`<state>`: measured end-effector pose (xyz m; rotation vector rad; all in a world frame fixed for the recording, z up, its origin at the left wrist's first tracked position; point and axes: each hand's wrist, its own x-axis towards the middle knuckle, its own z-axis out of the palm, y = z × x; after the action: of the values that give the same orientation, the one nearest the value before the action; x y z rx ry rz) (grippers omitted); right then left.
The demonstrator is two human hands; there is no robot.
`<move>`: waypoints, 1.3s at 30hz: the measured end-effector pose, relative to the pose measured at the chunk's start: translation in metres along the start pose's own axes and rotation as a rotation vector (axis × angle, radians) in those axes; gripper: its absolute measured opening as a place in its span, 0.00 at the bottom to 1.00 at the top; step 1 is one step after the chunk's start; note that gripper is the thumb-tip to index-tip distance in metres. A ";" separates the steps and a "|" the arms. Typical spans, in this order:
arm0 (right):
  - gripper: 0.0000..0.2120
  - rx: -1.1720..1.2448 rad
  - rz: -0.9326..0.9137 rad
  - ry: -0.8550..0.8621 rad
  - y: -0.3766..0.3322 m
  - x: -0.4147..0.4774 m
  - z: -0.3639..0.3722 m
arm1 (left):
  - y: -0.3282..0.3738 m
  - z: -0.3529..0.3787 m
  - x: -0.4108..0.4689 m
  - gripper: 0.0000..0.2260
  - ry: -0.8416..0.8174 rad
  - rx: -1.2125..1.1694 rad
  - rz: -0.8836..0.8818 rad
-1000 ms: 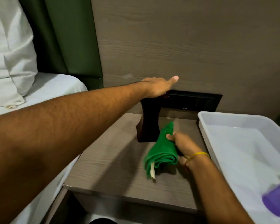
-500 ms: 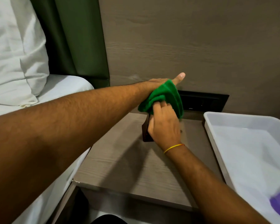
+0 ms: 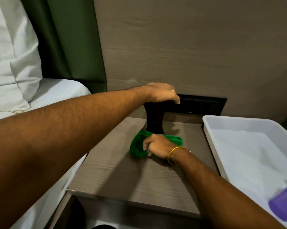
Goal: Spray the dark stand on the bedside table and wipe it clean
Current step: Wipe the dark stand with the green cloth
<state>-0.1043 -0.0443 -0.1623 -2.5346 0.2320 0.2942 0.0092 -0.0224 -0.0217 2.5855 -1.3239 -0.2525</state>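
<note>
— down from the top of the stand, that's where the green cloth has gone since half a second back. i see it bunched on the tabletop now, touching the foot of the dark stand.

— and the stand itself?

— upright at the back of the tabletop, just in front of the black switch panel in the wood wall. narrow waist, wider at the top and base.

— what are the hands doing?

— my left hand lies palm-down over the top of the stand, fingers curled over its far edge, gripping it. before, that index finger pointed out straight; now it is folded down. my right hand is closed on the cloth, pressing it to the tabletop at the stand's base. yellow band on that wrist.

— anything around?

— white tray on the right, its corner near the stand. blurred purple object at the lower right edge; i can't tell what it is. on the left, bed with white sheet, pillow, green headboard panel.
</note>
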 end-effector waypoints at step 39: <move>0.23 0.309 0.839 0.404 0.139 -0.062 -0.125 | -0.001 -0.006 0.024 0.30 -0.053 0.108 0.016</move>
<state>-0.1758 -0.2227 -0.1175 -2.0389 1.3855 0.0403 0.0254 -0.0403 -0.0175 2.6736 -1.4129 -0.2557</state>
